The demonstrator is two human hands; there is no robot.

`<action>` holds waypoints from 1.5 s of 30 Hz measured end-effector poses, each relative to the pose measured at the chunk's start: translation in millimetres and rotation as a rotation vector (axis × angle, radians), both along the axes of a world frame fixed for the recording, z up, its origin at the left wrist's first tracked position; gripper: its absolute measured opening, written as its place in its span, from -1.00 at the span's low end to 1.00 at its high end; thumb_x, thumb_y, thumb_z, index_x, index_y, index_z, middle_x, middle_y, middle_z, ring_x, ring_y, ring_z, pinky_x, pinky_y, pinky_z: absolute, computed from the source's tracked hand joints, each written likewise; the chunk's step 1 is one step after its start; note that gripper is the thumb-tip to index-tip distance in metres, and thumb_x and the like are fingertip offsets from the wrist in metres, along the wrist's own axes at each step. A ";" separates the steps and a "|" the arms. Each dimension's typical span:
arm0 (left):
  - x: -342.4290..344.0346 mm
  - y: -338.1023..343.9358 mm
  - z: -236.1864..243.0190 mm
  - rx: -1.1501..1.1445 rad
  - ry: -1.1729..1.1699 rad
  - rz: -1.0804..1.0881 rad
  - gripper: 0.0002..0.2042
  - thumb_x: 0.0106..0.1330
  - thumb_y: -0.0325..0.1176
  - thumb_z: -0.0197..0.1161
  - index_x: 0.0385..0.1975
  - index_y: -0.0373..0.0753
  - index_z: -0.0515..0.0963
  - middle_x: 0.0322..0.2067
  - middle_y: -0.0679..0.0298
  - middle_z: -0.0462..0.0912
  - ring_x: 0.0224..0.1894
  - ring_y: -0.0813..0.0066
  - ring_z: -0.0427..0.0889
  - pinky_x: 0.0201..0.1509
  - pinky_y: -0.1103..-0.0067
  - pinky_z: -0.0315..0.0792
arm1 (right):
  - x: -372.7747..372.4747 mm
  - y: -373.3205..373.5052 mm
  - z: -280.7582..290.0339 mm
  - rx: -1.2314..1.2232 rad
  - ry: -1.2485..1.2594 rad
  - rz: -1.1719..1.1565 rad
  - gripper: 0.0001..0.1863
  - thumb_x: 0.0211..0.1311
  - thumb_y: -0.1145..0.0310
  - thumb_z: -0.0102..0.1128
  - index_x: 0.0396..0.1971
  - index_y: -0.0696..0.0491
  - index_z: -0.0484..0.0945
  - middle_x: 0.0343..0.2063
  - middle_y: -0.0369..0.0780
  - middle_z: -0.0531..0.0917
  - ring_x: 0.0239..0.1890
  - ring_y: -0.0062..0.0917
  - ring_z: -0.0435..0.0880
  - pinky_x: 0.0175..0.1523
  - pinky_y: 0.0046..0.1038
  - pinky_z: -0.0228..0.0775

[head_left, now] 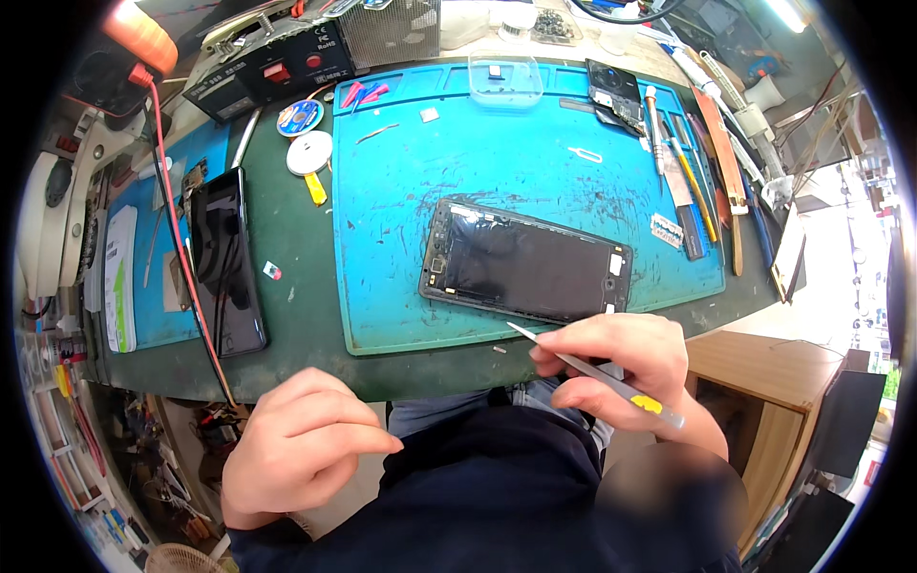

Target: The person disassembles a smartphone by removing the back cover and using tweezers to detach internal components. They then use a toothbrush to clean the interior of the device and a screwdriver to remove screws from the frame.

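some lettering marks black box; right hand holds pointed tool

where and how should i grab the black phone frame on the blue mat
Likely take the phone frame by both long edges near the middle, the left hand coming from above and the left: it lies flat on the blue mat, pale patches mark its upward face near both ends, and the right hand, with a slim pointed tool, is by its near right corner.
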State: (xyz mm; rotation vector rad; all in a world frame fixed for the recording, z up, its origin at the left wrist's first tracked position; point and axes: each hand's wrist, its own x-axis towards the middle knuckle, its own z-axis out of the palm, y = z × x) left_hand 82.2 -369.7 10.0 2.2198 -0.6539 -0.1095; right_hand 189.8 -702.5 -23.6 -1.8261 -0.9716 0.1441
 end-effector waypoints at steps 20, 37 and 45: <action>25.9 -45.2 -52.2 0.463 -0.473 0.206 -0.35 0.52 0.17 0.18 0.15 -0.42 0.70 0.19 0.12 0.62 0.15 0.14 0.54 0.22 0.25 0.50 | 20.1 21.5 -4.6 -0.014 -0.184 -0.024 -0.74 0.11 0.59 0.53 -0.16 0.18 0.78 -0.36 -0.15 0.81 -0.40 -0.36 0.82 -0.30 -0.43 0.66; 28.5 -43.4 -51.2 0.405 -0.521 0.214 -0.54 0.55 -0.04 0.29 0.01 -0.41 0.75 0.13 0.09 0.74 0.03 0.25 0.64 0.12 0.35 0.60 | 20.6 27.2 3.8 -0.079 -0.127 -0.034 -0.72 0.09 0.61 0.56 -0.16 0.15 0.78 -0.31 -0.15 0.81 -0.33 -0.35 0.83 -0.26 -0.41 0.67; 28.3 -43.2 -53.0 0.371 -0.511 0.195 -0.52 0.52 -0.07 0.32 0.03 -0.49 0.72 0.14 0.02 0.72 0.06 0.13 0.63 0.13 0.26 0.57 | 20.2 36.8 6.0 -0.090 -0.103 -0.032 -0.73 0.11 0.61 0.56 -0.16 0.14 0.78 -0.31 -0.16 0.81 -0.32 -0.33 0.84 -0.23 -0.39 0.69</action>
